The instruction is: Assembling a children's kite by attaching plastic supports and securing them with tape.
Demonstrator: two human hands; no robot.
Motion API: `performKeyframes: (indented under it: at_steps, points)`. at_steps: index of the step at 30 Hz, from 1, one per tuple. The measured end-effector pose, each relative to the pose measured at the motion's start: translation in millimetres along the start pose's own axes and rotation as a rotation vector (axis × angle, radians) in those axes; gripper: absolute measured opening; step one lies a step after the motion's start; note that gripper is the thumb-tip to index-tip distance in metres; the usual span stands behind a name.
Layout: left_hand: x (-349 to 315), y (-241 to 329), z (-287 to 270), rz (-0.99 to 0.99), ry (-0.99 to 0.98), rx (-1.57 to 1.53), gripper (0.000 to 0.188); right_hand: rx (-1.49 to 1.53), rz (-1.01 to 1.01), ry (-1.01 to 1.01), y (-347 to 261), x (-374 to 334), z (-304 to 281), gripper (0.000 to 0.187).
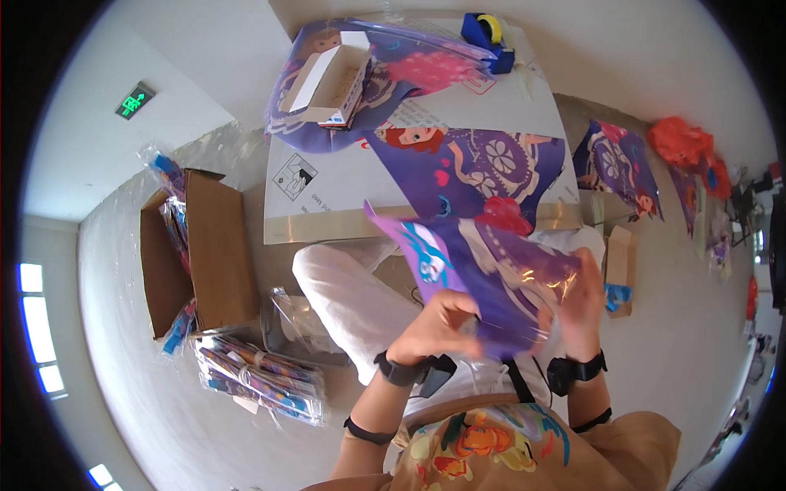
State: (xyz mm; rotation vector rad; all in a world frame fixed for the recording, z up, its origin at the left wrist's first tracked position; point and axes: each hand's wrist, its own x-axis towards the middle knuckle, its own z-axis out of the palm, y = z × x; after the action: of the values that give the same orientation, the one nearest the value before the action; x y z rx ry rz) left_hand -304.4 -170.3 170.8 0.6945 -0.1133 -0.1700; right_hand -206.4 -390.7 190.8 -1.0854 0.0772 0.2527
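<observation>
Above my lap, a glossy purple printed plastic sheet (499,282) hangs bent between my two hands. Its print shows a cartoon figure's dress and a lighter lilac-and-blue patch. My left hand (442,327) pinches the near left edge, thumb and fingers closed on it. At the right edge, my right hand (581,307) is blurred by motion, its fingers curled round the sheet. Just beyond, a similar purple sheet printed with a red-haired cartoon figure (491,164) lies on the table (327,192), partly overhanging the near edge.
On the table's far side are a small white carton (327,82), more purple sheets and a blue tape dispenser (483,37). To my left stand a cardboard box (217,254) and bundled plastic-wrapped packs (258,376). Printed sheets and an orange-red bag (681,146) lie to the right.
</observation>
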Motion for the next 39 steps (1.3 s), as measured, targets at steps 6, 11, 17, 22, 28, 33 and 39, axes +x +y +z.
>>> performKeyframes:
  at_steps: [6,11,17,22,28,33,39]
  points:
    - [-5,-38,-93,-0.013,0.057,-0.571,0.094,-0.212,-0.313,-0.473,-50,-8,-11,0.034]
    - [18,-11,-99,-0.220,0.508,-0.239,0.086,-0.203,-0.371,-0.679,-77,0,-12,0.041]
    - [22,-69,-92,-0.522,0.453,-0.092,0.066,-0.124,-0.481,-1.219,-97,6,35,0.034]
    - [28,-60,-116,-0.218,0.578,-0.058,0.065,0.055,-0.506,-1.389,-114,6,57,0.035]
    - [24,-18,-143,0.201,0.705,-0.029,0.065,-0.159,-0.566,-1.148,-121,24,5,0.033]
    - [12,56,-86,0.208,0.592,-0.317,0.072,-0.557,-0.595,-0.443,-85,38,-26,0.033]
    - [-36,50,-90,0.010,0.404,-0.185,0.093,-0.889,-0.577,-0.357,-46,70,-33,0.035]
